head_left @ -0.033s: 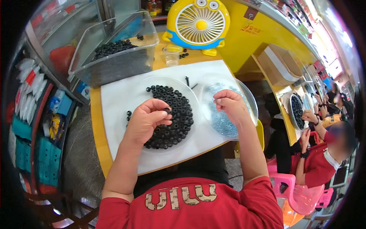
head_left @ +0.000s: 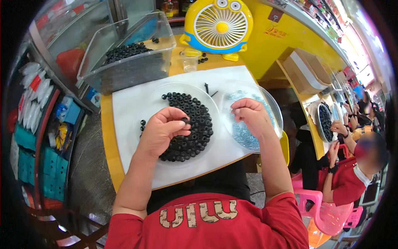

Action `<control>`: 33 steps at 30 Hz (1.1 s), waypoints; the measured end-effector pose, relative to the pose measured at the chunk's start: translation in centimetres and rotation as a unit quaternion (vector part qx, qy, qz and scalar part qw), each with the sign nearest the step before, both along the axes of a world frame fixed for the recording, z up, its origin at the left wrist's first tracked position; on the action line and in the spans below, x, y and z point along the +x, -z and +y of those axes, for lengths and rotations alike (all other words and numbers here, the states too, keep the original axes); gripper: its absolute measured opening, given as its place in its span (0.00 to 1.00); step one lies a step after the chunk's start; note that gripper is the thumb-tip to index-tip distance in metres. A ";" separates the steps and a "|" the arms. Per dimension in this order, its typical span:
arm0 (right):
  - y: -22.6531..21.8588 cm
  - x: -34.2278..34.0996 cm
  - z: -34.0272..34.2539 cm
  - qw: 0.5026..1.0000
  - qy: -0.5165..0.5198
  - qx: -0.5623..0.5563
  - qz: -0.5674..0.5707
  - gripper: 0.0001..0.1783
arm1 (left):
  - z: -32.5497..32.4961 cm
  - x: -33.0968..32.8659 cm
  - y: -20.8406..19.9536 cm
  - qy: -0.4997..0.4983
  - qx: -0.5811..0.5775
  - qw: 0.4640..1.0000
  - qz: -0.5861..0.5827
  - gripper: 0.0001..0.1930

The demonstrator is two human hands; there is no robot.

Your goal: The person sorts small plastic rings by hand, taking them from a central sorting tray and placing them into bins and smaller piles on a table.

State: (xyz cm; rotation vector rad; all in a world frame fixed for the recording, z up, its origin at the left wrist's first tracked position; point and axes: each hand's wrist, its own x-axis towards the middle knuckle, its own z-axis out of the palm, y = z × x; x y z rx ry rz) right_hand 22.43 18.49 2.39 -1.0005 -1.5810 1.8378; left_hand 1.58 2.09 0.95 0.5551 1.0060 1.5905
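My left hand [head_left: 168, 128] is over a round clear plate [head_left: 155, 89] heaped with small black ring-shaped parts [head_left: 197, 135]. Between its thumb and fingers is one black ring-shaped part [head_left: 186, 120]. To the right, my right hand [head_left: 252, 118] hangs over a second clear round dish [head_left: 279, 116], its thumb and fingertips pinched together. What they hold, if anything, is too small to make out. Many tiny silvery-blue pieces [head_left: 245, 137] lie spread in that dish. Two thin black pieces [head_left: 206, 88] rest on the white sheet between the plates.
A clear plastic bin [head_left: 132, 68] with more black parts stands at the back left. Behind the plates are a small clear cup [head_left: 190, 63] and a yellow fan [head_left: 222, 31]. At right, a seated person in red [head_left: 346, 178] works at another table with a cardboard box [head_left: 304, 70].
The whole view has shifted slightly, so the table and plates appear a little farther right. Both hands keep nearly the same pose over their plates.
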 end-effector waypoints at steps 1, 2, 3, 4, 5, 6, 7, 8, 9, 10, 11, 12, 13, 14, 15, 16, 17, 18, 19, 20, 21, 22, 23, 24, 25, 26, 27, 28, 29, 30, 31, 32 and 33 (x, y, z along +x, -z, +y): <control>-0.9 -0.9 -1.3 0.998 -0.044 0.037 0.008 0.09 | 0.1 0.0 0.1 0.009 0.002 1.000 -0.006 0.08; -1.7 -1.8 -2.5 0.993 -0.087 0.075 0.016 0.08 | 0.2 0.1 0.1 0.019 0.004 1.000 -0.013 0.08; -2.0 -2.8 -3.5 0.990 -0.118 0.073 0.028 0.08 | 0.1 0.1 0.0 0.018 0.000 1.000 -0.003 0.08; -2.1 -3.8 -4.3 0.989 -0.122 0.070 0.033 0.08 | 0.0 0.1 0.1 0.014 -0.003 1.000 0.001 0.08; -2.5 -4.4 -4.9 0.988 -0.137 0.071 0.015 0.07 | 0.1 0.2 0.1 0.009 0.005 1.000 0.009 0.09; -2.6 -4.9 -5.3 0.986 -0.152 0.072 -0.004 0.07 | 0.1 0.3 0.1 0.004 0.013 1.000 0.016 0.10; -2.5 -5.4 -5.5 0.982 -0.165 0.093 -0.030 0.08 | 0.0 0.3 0.0 0.010 0.018 1.000 0.022 0.11; -2.5 -5.8 -5.7 0.981 -0.166 0.092 -0.029 0.08 | 0.0 0.4 0.0 0.010 0.017 1.000 0.022 0.11; -2.6 -6.2 -6.0 0.975 -0.172 0.133 -0.048 0.07 | 0.0 0.5 -0.1 0.005 0.015 0.998 0.057 0.12; -2.7 -6.4 -6.2 0.966 -0.178 0.174 -0.067 0.07 | 0.0 0.6 -0.1 0.001 0.013 0.996 0.091 0.13; -2.6 -6.5 -6.2 0.966 -0.179 0.173 -0.067 0.07 | 0.0 0.7 -0.1 0.000 0.012 0.996 0.090 0.13; -2.4 -6.5 -6.1 0.963 -0.181 0.183 -0.078 0.07 | 0.0 0.8 0.0 -0.003 0.020 0.991 0.132 0.14; -2.3 -6.6 -6.1 0.960 -0.184 0.192 -0.089 0.07 | -0.1 1.0 0.1 -0.006 0.026 0.984 0.174 0.15; -2.1 -6.6 -6.0 0.960 -0.184 0.191 -0.090 0.07 | -0.1 1.1 0.0 -0.005 0.026 0.985 0.173 0.15; -2.0 -6.6 -6.0 0.960 -0.187 0.194 -0.083 0.06 | -0.1 1.2 -0.1 -0.008 0.023 0.981 0.193 0.16; -1.8 -6.6 -5.9 0.959 -0.190 0.196 -0.075 0.06 | -0.1 1.3 -0.1 -0.011 0.021 0.977 0.214 0.16; -1.6 -6.7 -5.9 0.959 -0.190 0.194 -0.075 0.06 | -0.1 1.3 -0.1 -0.011 0.019 0.977 0.213 0.16; -1.4 -6.8 -5.8 0.962 -0.190 0.180 -0.076 0.05 | -0.1 1.3 0.0 -0.013 0.025 0.973 0.228 0.16; -1.3 -6.8 -5.8 0.965 -0.190 0.165 -0.077 0.05 | -0.1 1.3 0.1 -0.016 0.031 0.969 0.243 0.17; -1.1 -6.8 -5.8 0.965 -0.190 0.162 -0.078 0.05 | -0.1 1.3 0.1 -0.015 0.028 0.970 0.242 0.17; -1.0 -6.8 -5.9 0.969 -0.181 0.155 -0.057 0.05 | -0.2 1.2 0.1 -0.011 0.041 0.978 0.202 0.17; -0.9 -6.9 -5.9 0.973 -0.172 0.149 -0.036 0.05 | -0.2 1.0 0.0 -0.007 0.055 0.985 0.161 0.17; -1.5 -6.9 -5.9 0.981 -0.164 0.095 -0.029 0.04 | -0.5 0.4 -0.4 -0.014 0.054 0.987 0.149 0.15; -1.5 -6.7 -5.6 0.981 -0.168 0.093 -0.029 0.04 | -0.7 -0.2 -0.9 -0.050 0.056 0.984 0.164 0.12; -1.5 -6.4 -5.2 0.984 -0.148 0.091 -0.024 0.04 | -1.0 -1.1 -0.9 -0.086 0.058 0.980 0.168 0.11; -1.3 -6.1 -4.8 0.988 -0.127 0.088 -0.020 0.04 | -1.2 -1.9 -0.9 -0.122 0.061 0.976 0.171 0.10; -1.2 -5.9 -4.6 0.983 -0.135 0.113 -0.045 0.04 | -1.2 -2.3 -1.2 -0.161 0.075 0.977 0.117 0.08; -0.8 -6.1 -4.7 0.983 -0.139 0.112 -0.045 0.04 | -1.5 -2.6 -1.7 -0.173 0.095 0.978 0.072 0.07; -0.6 -6.2 -5.0 0.972 -0.165 0.147 -0.075 0.04 | -1.8 -2.8 -1.9 -0.172 0.104 0.978 0.061 0.06; -0.5 -6.2 -5.4 0.959 -0.190 0.181 -0.105 0.04 | -2.1 -3.0 -1.9 -0.171 0.113 0.977 0.049 0.06; -0.7 -6.5 -6.0 0.924 -0.208 0.294 -0.128 0.06 | -2.3 -3.0 -1.5 -0.176 0.114 0.977 0.049 0.06; -0.4 -6.9 -6.3 0.923 -0.210 0.295 -0.128 0.06 | -2.2 -3.1 -0.6 -0.171 0.109 0.978 0.037 0.06; 0.2 -7.4 -6.5 0.892 -0.228 0.370 -0.124 0.07 | -2.3 -3.1 -0.1 -0.167 0.104 0.980 0.026 0.06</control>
